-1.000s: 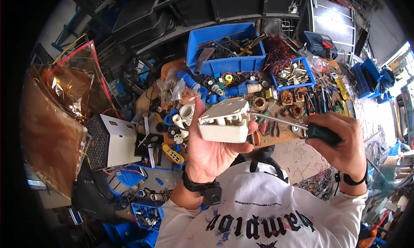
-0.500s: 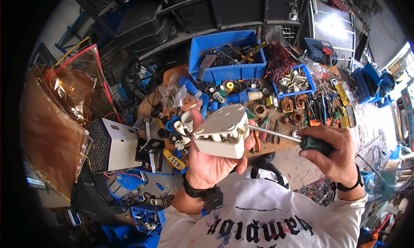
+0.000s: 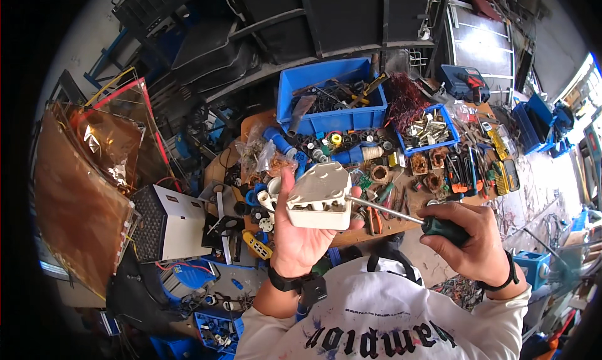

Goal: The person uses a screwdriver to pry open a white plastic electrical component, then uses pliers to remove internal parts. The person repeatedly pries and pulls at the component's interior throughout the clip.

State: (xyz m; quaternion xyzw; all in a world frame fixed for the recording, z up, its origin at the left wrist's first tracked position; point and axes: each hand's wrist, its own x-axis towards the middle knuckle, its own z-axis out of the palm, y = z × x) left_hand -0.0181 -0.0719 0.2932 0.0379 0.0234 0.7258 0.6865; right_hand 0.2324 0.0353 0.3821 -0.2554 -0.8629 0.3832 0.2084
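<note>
My left hand (image 3: 304, 244) cradles a small white plastic box (image 3: 320, 217) from below, thumb up along its left side. The box's lid (image 3: 321, 183) is tilted, with a gap along the near side where pale parts show inside. In my right hand (image 3: 467, 238), fingers wrap round the dark green handle of a screwdriver (image 3: 392, 213). Its long metal shaft points left, and the tip meets the box's right side near the lid's edge. Whether the tip is inside the gap is hard to tell.
Beyond my hands is a cluttered wooden workbench (image 3: 401, 225). On it stand a large blue bin (image 3: 332, 119) of tools, a smaller blue tray (image 3: 429, 146) of metal pieces and a row of hand tools (image 3: 467, 172). A white-sided case (image 3: 179, 219) and brown sheets (image 3: 81, 197) are at left.
The box and screwdriver have shifted slightly left in view, and my right hand has come a little left and down with them. Both grips are unchanged.
</note>
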